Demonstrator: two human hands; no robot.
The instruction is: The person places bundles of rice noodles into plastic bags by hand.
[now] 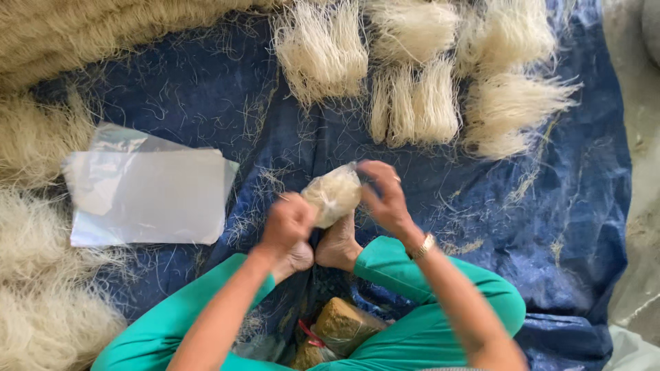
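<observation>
Currently held between both hands, above the crossed feet: small clear bag of noodles [333, 195], long axis tilted up toward the right. Left hand [287, 221] closed around lower end; right hand [385, 196] pinching upper end, fingers curled. Both wrists raised, elbows bent. Flat plastic bags [148, 196] well left.

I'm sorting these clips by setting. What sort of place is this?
Probably a small floor-level noodle packing spot: a blue tarp spread on the ground, folded bundles of dried vermicelli, and a stack of clear plastic bags.
</observation>
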